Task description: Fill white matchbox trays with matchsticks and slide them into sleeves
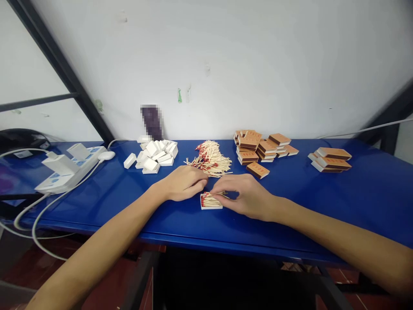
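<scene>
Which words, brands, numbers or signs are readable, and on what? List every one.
None can be read.
Orange-topped rectangular cardboard matchboxes: reddish print, too small.
White plastic power strip: blue marks, too small.
White rectangular label on the black curved object: too blurred.

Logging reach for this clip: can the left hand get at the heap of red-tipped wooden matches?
Probably yes: the left hand is right beside the heap of red-tipped wooden matches, with nothing visible between them.
</scene>
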`<state>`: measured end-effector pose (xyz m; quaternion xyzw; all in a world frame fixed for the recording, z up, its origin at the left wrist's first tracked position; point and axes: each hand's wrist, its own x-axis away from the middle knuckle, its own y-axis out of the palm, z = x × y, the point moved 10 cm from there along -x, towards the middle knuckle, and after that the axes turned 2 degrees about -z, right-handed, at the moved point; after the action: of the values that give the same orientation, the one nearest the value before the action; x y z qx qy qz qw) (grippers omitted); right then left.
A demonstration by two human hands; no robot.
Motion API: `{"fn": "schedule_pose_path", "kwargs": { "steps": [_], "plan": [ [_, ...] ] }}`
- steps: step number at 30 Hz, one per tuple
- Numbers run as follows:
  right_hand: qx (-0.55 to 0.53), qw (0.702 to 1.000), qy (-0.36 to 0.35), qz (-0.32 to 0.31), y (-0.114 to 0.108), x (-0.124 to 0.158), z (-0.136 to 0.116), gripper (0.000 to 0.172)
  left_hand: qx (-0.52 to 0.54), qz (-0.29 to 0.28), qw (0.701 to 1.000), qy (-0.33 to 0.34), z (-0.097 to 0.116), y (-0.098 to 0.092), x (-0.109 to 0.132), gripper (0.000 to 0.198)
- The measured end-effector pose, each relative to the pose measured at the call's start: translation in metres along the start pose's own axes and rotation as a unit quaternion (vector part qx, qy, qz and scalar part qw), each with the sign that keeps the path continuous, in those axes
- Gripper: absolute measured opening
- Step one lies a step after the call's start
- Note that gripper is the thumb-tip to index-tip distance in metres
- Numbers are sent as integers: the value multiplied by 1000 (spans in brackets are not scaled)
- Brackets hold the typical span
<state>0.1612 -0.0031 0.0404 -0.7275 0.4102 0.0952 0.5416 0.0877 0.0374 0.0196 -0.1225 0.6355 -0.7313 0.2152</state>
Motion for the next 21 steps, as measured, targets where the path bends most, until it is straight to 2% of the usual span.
{"fn": "schedule_pose_path", "kwargs": {
  "steps": [6,12,15,17,21],
  "plan": [
    [42,998,-2,-43,18,0,-3,12,4,-4,1000,-3,1,2,-1,32],
    [29,998,2,-51,8,-1,-4,15,-2,-3,1000,0,2,2,-1,29],
    [108,993,27,-47,-5,1,9,19,14,18,1000,5,7,-3,-1,24],
    [178,980,67,-62,-11,2,26,18,40,36,998,22,15,-7,0,20],
    [242,956,139,-87,-20,5,51,16,65,47,995,64,35,-10,1,33]
  ]
}}
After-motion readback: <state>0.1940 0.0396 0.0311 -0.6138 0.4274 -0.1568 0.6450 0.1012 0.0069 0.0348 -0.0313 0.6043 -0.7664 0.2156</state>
